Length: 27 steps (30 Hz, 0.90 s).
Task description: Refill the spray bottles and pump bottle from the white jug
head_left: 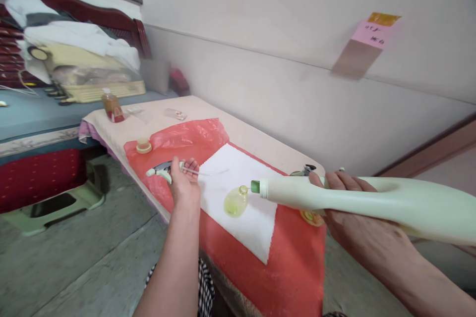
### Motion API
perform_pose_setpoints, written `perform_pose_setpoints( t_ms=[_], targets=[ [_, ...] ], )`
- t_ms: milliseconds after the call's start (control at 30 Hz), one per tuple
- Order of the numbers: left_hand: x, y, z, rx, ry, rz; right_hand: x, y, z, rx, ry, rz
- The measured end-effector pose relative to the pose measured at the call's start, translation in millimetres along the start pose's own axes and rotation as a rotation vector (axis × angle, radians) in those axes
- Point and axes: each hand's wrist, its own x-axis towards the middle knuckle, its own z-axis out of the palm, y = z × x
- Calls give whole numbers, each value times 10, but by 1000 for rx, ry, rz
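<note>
My left hand [184, 183] is closed around a spray bottle's trigger head [161, 171], with its thin clear dip tube [213, 173] reaching right over a white cloth [253, 168]. A large pale green jug [357, 198] lies tilted on its side in my right hand [345, 203], fingers wrapped through its handle. Its uncapped neck, with a green spout [255, 186], points left close to the mouth of a small clear yellowish bottle [236, 202]. That bottle stands on the cloth with some yellow-green liquid low inside.
A red plastic sheet [238, 237] covers the table's near part. A pale cap [144, 145] and an amber bottle [112, 105] stand at the left. Behind the right hand are a second trigger head [308, 170] and an orange-yellow object [311, 218]. A green stool [55, 213] stands on the floor.
</note>
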Motion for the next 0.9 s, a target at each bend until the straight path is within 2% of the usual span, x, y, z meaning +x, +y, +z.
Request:
perform_pose_setpoints(
  t_ms=[533, 900],
  targets=[
    [-3, 9, -6, -9, 7, 1, 90, 44, -95, 2, 40, -33],
    [-7, 24, -2, -9, 10, -10, 121, 42, -108, 17, 8, -29]
  ],
)
